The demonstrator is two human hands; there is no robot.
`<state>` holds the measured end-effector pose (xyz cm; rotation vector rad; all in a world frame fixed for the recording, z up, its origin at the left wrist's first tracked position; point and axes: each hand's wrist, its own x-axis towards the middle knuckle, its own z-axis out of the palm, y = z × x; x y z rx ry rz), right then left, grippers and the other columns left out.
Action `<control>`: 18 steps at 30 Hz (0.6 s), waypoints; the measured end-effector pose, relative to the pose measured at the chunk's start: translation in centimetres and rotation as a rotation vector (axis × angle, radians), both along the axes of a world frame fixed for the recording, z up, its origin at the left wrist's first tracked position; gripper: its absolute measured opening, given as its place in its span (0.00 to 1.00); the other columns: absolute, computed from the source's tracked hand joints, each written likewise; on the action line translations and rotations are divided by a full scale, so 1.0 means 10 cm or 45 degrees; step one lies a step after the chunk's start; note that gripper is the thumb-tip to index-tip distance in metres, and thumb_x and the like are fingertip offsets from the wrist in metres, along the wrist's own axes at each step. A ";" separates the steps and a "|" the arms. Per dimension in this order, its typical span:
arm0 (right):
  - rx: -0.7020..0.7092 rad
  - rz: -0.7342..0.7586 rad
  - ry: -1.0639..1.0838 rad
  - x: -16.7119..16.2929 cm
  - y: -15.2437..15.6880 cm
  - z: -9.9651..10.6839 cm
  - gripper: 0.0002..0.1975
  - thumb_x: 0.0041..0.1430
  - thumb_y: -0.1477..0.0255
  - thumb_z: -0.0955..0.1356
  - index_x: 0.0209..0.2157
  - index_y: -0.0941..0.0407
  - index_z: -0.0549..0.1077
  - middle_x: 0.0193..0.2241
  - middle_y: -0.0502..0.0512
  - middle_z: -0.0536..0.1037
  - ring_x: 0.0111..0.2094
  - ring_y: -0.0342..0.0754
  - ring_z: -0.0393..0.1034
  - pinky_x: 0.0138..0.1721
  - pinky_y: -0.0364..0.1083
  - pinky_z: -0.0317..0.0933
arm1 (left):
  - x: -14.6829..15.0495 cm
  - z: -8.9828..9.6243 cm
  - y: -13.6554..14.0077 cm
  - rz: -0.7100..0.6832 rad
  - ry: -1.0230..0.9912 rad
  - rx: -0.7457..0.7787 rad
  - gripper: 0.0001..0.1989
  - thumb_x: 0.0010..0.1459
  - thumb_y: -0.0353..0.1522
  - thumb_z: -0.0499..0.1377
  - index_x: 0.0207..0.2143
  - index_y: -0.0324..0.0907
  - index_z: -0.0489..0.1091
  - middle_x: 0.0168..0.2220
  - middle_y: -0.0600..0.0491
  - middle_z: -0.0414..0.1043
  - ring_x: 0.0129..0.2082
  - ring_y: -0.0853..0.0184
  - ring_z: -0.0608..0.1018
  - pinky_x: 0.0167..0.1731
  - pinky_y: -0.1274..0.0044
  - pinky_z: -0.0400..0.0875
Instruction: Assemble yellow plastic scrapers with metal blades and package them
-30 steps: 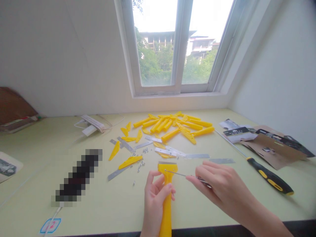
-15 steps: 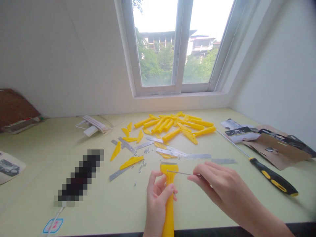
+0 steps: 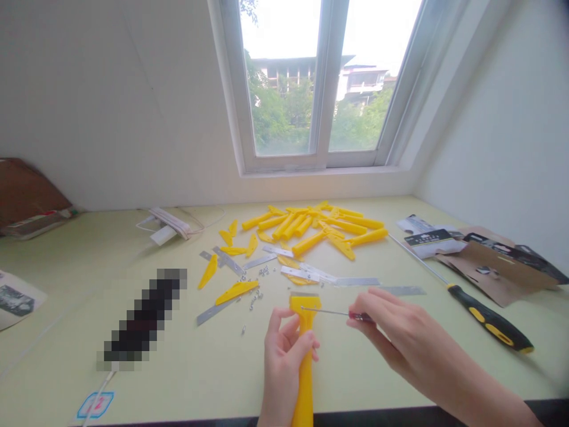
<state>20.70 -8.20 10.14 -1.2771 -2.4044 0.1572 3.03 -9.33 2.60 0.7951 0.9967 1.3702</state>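
Note:
My left hand [image 3: 287, 359] is closed around the handle of a yellow scraper [image 3: 304, 370], whose wide head points away from me with a strip of metal blade at its top edge. My right hand [image 3: 391, 326] grips a small screwdriver [image 3: 331, 312] by its dark red handle. Its thin shaft runs leftward, and the tip meets a screw on the left part of the scraper head. Just beyond the hands lie loose metal blades [image 3: 300, 273], yellow blade covers [image 3: 236, 292] and several small screws and nuts [image 3: 253, 301].
Yellow scraper handles [image 3: 306, 225] are piled at the back under the window. A large black-and-yellow screwdriver [image 3: 491, 320] lies at right, before opened cardboard packaging [image 3: 484, 273]. On the left are a blurred-out dark object [image 3: 144, 320], a white cable and a white device [image 3: 169, 225].
My right hand's fingers have shifted slightly right and back along the screwdriver, showing more of its red handle. The tip stays at the screw; my left hand and the scraper hold still.

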 end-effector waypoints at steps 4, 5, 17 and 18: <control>0.180 0.022 -0.050 -0.01 -0.01 0.02 0.13 0.63 0.69 0.58 0.25 0.55 0.64 0.22 0.50 0.67 0.24 0.43 0.63 0.26 0.42 0.52 | 0.01 -0.02 -0.01 -0.005 0.028 0.011 0.11 0.48 0.28 0.59 0.32 0.44 0.58 0.24 0.57 0.71 0.22 0.71 0.72 0.21 0.81 0.64; 0.231 0.015 -0.074 -0.01 -0.01 0.02 0.14 0.63 0.69 0.57 0.23 0.55 0.63 0.20 0.50 0.66 0.23 0.43 0.62 0.25 0.42 0.51 | 0.01 -0.03 -0.01 -0.024 0.040 0.021 0.11 0.49 0.28 0.59 0.32 0.44 0.58 0.24 0.57 0.71 0.22 0.71 0.72 0.21 0.81 0.65; 0.095 -0.031 -0.064 0.00 -0.01 -0.01 0.07 0.60 0.70 0.60 0.29 0.55 0.63 0.25 0.51 0.69 0.26 0.44 0.64 0.27 0.41 0.56 | -0.01 -0.05 -0.01 -0.062 0.035 0.028 0.10 0.50 0.28 0.58 0.33 0.44 0.57 0.26 0.56 0.72 0.22 0.72 0.72 0.22 0.81 0.64; 0.116 -0.007 -0.079 0.01 0.00 0.00 0.09 0.61 0.72 0.58 0.27 0.55 0.63 0.24 0.51 0.69 0.26 0.44 0.64 0.27 0.42 0.55 | -0.01 -0.05 -0.01 -0.075 0.036 0.031 0.10 0.51 0.28 0.58 0.33 0.44 0.57 0.26 0.56 0.72 0.23 0.72 0.72 0.22 0.81 0.65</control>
